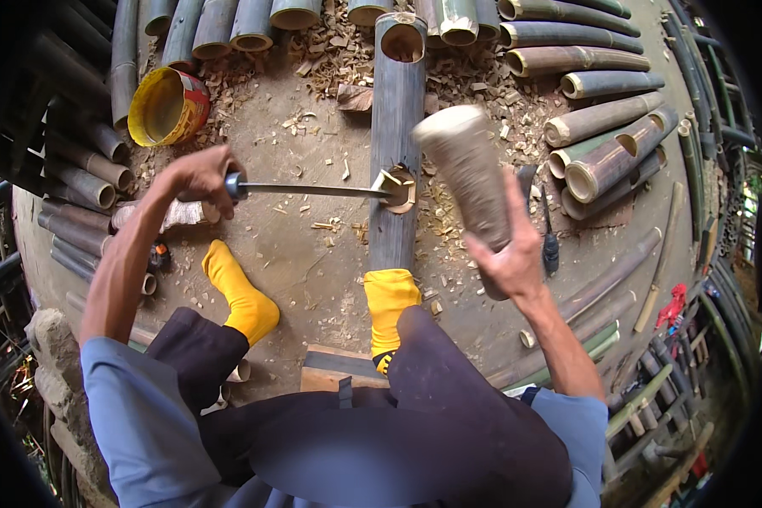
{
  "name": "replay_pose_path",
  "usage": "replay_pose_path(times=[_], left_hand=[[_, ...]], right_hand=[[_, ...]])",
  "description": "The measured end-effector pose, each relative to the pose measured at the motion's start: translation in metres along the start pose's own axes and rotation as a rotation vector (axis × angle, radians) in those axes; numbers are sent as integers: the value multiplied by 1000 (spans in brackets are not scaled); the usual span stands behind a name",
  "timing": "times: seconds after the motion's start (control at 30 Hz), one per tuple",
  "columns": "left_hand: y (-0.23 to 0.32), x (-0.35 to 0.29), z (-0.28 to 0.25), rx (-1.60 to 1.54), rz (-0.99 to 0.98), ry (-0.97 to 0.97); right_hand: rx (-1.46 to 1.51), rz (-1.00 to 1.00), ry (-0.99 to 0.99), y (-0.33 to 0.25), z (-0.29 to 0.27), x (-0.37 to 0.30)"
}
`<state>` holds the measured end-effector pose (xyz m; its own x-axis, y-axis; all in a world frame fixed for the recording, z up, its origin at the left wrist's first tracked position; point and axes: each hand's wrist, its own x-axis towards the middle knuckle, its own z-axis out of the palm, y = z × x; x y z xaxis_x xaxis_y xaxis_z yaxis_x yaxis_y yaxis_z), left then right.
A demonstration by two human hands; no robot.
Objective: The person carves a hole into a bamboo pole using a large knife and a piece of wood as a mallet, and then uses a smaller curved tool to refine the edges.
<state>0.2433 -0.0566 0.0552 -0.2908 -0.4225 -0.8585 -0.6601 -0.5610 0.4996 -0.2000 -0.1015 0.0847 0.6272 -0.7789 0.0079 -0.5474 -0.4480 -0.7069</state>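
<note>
My left hand [205,179] is closed around the blue handle of a long, narrow chisel [313,190]. The blade lies nearly level, and its tip reaches the rough hole [397,188] cut in a thick bamboo pole [395,110]. A pale curled chip [387,179] stands at that hole. Raised to the right of the pole is a stout wooden mallet [470,165], slightly blurred, which my right hand [510,245] grips near its lower end. My yellow-socked foot [391,300] rests on the pole's near end. Another hole [401,41] opens at the pole's far end.
Cut bamboo lengths [580,58] lie in rows at the far side, left and right. Wood chips [339,63] litter the ground. A yellow-and-red bucket [168,106] stands at the far left. A dark-handled tool [550,245] lies right of the mallet, and a bark-covered log [165,215] lies by my left forearm.
</note>
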Motion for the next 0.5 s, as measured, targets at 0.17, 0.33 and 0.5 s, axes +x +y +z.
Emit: replay_pose_path(times=[0.17, 0.33, 0.5], left_hand=[[-54, -6, 56, -124, 229, 604], [-46, 12, 51, 94, 333, 508], [-31, 24, 38, 340, 93, 423]], right_hand=[[128, 320, 159, 24, -18, -11], [181, 383, 99, 7, -19, -1], [245, 229, 52, -17, -13, 22]])
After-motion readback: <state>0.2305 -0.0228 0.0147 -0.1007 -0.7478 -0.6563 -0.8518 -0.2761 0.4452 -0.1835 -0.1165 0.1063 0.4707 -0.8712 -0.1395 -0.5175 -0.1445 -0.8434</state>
